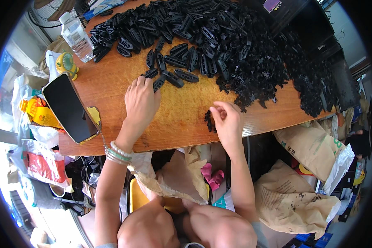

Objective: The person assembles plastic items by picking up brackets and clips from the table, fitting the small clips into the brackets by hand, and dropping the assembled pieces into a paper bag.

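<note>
My left hand (142, 99) rests palm down on the wooden table, its fingers bent together over an oblong black plastic part (150, 73). The fingertips are partly hidden, and another such part (159, 83) lies beside its thumb and index finger. Several more oblong black parts (186, 75) with slots or holes lie just beyond. To the right, my right hand (228, 124) hovers by the table's near edge with thumb and fingers curled together. Whatever it pinches, if anything, is too small to make out. A little cluster of small black pieces (209, 120) lies left of its thumb.
A large heap of oblong black parts (153, 27) covers the table's far side, meeting a pile of small black pieces (256, 76) at right. At left stand a water bottle (76, 37), a phone (70, 109) and a small yellow fan (66, 64). Paper bags (295, 198) sit lower right.
</note>
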Motion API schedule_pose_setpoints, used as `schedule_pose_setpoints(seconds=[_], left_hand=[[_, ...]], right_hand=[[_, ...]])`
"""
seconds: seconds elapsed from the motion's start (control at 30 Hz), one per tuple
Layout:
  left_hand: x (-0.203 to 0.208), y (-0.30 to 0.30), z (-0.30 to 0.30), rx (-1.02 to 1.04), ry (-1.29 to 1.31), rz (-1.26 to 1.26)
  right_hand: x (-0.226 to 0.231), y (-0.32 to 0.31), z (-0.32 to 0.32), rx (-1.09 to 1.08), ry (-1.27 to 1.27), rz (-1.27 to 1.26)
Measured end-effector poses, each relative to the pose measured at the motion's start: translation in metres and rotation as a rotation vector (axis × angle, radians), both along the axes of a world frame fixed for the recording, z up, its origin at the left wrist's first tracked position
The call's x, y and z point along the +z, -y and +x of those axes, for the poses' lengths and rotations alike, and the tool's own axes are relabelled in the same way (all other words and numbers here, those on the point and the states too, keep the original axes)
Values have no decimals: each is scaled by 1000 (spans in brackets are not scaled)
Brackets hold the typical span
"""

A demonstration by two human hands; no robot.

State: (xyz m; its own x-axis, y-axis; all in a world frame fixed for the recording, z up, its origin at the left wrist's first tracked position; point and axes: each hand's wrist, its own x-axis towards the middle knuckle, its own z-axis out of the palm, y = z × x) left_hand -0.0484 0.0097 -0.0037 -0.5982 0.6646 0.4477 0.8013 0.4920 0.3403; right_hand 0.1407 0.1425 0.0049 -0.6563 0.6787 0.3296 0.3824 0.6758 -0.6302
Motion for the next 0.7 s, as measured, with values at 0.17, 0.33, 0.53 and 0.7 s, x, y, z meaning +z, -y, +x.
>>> schedule_pose_setpoints(seconds=[0.17, 0.33, 0.53, 0.7], left_hand=[[11, 18, 36, -231, 555, 398], [19, 37, 60, -237, 1254, 550], [26, 45, 76, -360, 1483, 542], [30, 47, 81, -432, 1634, 587]], right_hand=[[-2, -10, -20, 113, 109, -63], [7, 11, -11, 280, -474, -801], [20, 37, 12, 297, -600, -882], [22, 56, 19, 242, -650, -779]])
